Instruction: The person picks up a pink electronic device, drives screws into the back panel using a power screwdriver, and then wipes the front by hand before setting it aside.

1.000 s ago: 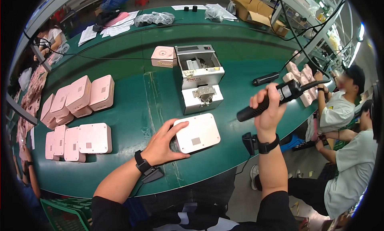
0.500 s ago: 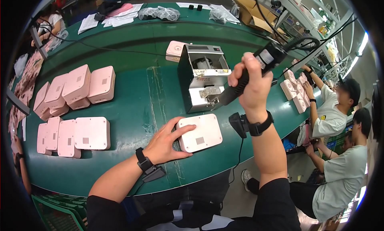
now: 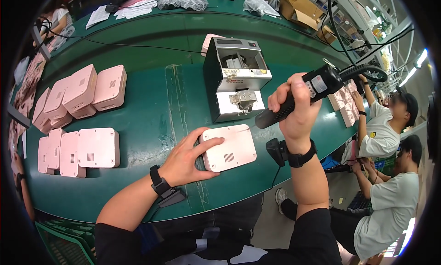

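Observation:
A pale pink square plastic housing (image 3: 229, 148) with a slotted vent and rounded corners lies flat on the green workbench (image 3: 151, 120). Around its left edge my left hand (image 3: 190, 155) is closed, thumb along the near side and a finger resting on top. In my right hand (image 3: 294, 106) is a black electric screwdriver (image 3: 321, 83), its cable running up from the back end. The tool slants down to the left, its thin bit close to the housing's far right corner; I cannot tell if it touches. Just beyond stands a black and silver screw feeder (image 3: 236, 81).
Several pink housings (image 3: 98, 148) sit in two groups at the left, the farther ones stacked (image 3: 78, 95). Another housing (image 3: 207, 44) is behind the feeder. Papers (image 3: 138, 8) and bagged cables (image 3: 183, 2) lie on the far bench. Co-workers (image 3: 381, 127) handle pink housings at the right.
The screwdriver's tip has moved from the screw feeder's front toward the housing's far right corner. My left hand keeps its hold on the housing. The view has shifted slightly.

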Motion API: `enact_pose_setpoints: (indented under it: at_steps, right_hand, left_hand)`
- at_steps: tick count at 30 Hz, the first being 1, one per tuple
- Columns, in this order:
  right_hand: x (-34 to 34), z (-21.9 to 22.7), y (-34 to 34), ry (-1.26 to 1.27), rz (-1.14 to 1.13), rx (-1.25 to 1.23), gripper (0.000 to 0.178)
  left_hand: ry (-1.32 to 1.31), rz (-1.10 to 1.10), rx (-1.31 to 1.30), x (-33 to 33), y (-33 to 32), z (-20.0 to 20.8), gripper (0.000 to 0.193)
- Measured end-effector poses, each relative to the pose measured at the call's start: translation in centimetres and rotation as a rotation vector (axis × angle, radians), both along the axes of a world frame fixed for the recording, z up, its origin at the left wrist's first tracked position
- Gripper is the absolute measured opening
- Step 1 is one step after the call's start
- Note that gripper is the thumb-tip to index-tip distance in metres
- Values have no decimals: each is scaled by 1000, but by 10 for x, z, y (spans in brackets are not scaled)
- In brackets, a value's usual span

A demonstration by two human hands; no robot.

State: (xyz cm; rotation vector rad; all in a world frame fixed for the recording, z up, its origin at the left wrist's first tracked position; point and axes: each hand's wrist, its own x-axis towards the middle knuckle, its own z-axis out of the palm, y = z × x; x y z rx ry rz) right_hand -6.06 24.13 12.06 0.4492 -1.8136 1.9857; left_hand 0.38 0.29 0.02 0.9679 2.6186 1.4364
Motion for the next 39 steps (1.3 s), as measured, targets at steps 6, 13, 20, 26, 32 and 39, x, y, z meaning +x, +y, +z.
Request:
enact_pose_setpoints:
  at_steps: [6,13,20,26,32,39]
  right_hand:
    - [-2,-12,4,-34,38,-67,18]
    - [1,-17,6,-16,58,-89,18]
    - [-8,19,-7,20,19,-27,18]
    - [-28,27,-19,35,-22,-77,18]
    - [-7,21,-23,-45,27,-56,21]
    - [8,16,-34,-18,138,-77,24]
  left_hand:
    - [48,30,-7,-2,2,0,77]
    - [68,42,-13,-2,0,1,78]
    - [40,25,-10,1,-2,-2,82]
    - [44,15,4,3,-1,-1,82]
    - [68,9,23,0,-4,-6,82]
    - [58,20,11,-1,-3,-4,81]
